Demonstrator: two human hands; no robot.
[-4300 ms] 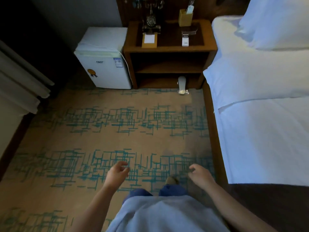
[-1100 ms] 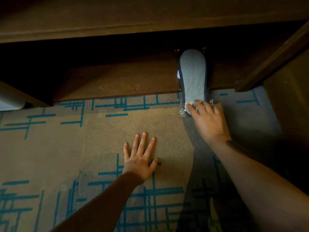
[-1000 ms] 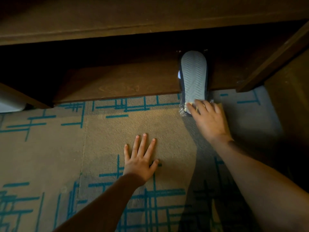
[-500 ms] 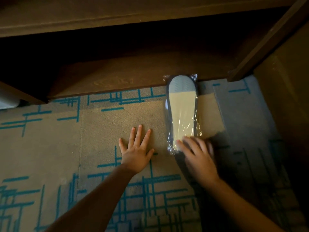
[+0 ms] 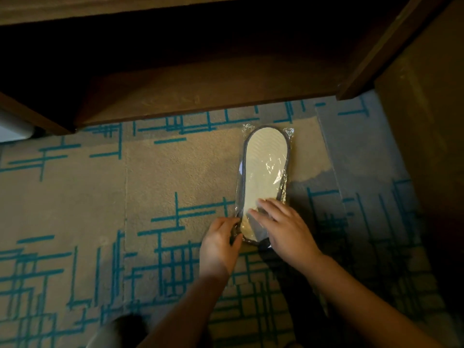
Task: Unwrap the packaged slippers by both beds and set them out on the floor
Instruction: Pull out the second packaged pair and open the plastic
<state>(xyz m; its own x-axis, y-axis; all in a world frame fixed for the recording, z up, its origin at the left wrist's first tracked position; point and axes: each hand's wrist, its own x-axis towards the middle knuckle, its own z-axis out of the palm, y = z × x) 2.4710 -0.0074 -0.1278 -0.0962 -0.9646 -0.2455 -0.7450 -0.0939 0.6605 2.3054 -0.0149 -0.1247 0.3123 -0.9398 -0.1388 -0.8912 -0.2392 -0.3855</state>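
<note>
The packaged slippers (image 5: 265,169) lie flat on the carpet in clear crinkled plastic, pale sole up with a dark rim, pointing toward the nightstand. My right hand (image 5: 283,228) rests on the near end of the package, fingers spread over the plastic. My left hand (image 5: 221,243) is at the package's near-left corner, thumb and fingers pinching the wrapper's edge. The slippers' near end is hidden under my hands.
The dark wooden nightstand (image 5: 200,96) with its low open shelf stands just beyond the package. The bed's wooden frame (image 5: 424,109) rises on the right. A corner of the white mini fridge (image 5: 12,126) shows at far left. Beige carpet (image 5: 75,209) with teal lines surrounds the package.
The package has been dragged out from under the nightstand shelf onto the open carpet, nearer to me. My left hand has left its flat spot on the carpet and taken hold of the wrapper's corner.
</note>
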